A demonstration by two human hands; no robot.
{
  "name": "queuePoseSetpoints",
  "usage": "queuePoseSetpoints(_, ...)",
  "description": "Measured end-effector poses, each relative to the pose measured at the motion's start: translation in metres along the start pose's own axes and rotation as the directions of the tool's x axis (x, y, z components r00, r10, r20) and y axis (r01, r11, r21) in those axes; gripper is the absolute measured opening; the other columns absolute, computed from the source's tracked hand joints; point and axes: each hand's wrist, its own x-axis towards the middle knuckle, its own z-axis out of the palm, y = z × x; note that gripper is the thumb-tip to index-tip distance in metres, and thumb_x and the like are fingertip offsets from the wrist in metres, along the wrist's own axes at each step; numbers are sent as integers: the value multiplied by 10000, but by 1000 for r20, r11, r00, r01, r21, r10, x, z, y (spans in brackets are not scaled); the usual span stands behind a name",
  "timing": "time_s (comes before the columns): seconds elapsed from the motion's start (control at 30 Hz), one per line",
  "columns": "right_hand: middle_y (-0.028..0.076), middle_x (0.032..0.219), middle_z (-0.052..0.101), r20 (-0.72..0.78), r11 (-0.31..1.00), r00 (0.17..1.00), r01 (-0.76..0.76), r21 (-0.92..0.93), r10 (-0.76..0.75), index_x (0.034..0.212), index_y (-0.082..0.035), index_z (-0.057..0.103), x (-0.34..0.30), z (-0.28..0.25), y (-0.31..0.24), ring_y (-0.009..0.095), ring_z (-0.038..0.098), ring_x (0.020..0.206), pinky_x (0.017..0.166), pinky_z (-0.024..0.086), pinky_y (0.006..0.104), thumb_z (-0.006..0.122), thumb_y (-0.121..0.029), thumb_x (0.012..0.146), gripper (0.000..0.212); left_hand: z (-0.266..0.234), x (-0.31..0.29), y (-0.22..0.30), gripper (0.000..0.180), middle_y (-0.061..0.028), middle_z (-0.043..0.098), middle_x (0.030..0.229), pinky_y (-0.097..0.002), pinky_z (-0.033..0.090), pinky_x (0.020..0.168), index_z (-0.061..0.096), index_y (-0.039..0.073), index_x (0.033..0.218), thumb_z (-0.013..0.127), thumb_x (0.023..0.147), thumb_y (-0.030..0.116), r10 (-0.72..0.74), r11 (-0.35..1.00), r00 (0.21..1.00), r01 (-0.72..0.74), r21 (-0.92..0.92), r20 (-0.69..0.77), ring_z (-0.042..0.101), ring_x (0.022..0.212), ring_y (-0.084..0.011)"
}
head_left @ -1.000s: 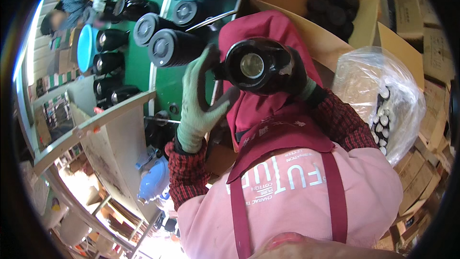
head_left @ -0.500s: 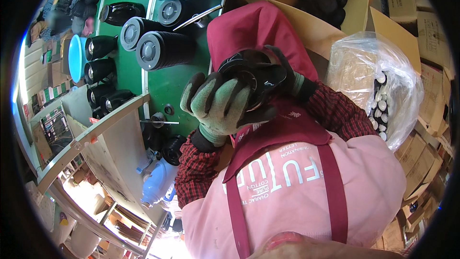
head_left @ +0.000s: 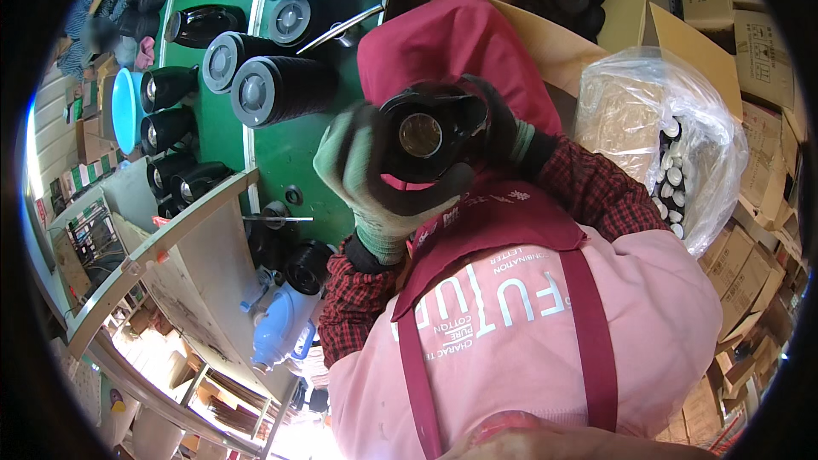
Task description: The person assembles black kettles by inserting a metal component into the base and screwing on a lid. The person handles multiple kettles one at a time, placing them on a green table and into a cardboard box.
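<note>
Curving wide, both grips point(head_left: 362, 172) point(head_left: 506, 129) hold a black vessel point(head_left: 452, 132).

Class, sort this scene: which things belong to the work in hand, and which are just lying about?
In the work:
black vessel, in the right hand, left hand at its side
probably the similar black vessels on the green bench

Seemingly just lying about:
light-blue container
small black ring
cardboard boxes

Set on the head, at left of a pair. Facing steeply down over the pink top point(head_left: 532, 349), quite near to the left hand point(head_left: 365, 172) and the right hand point(head_left: 501, 123). Reaching farther, at left, to the green table point(head_left: 294, 153) and perhaps to a co-worker point(head_left: 81, 15), too blurred to tell surely. Bending straight edges toward the rim.
</note>
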Motion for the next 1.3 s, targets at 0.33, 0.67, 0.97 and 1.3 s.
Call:
queuePoseSetpoints(0.33,85,1186,696,-126,693,992,-90,-715,-2,1252,-35,636,76,-34,-142,208,654,1112,986,495,336,759,-237,880,441,22,-47,-44,1043,-220,427,1518,-503,343,1144,328,-2,1526,895,726,353,-125,977,891,187,-102,437,425,1384,-428)
queuePoseSetpoints(0.67,169,1103,680,-81,282,983,-32,-959,-166,1169,-64,665,161,-78,-72,329,657,1039,909,514,412,627,-290,940,324,81,-44,-77,927,-163,464,1492,-566,293,1155,490,112,1441,878,674,460,-157,985,915,171,-4,371,400,1420,-396)
queuePoseSetpoints(0.97,145,1117,706,-160,-305,910,-39,-952,383,1185,-119,646,296,-89,41,322,680,1058,919,503,488,591,-313,892,356,74,-48,-82,904,-158,481,1475,-574,279,1166,508,110,1427,879,682,463,-193,976,916,216,-28,353,393,1429,-408)
queuePoseSetpoints(1.3,153,929,728,-106,389,970,-186,-902,219,1172,-80,681,138,-82,-140,302,719,882,788,545,404,658,-302,858,384,32,-13,-79,780,-195,464,1467,-465,371,1127,469,8,1438,812,742,85,-215,974,966,223,-43,143,452,1342,-397)
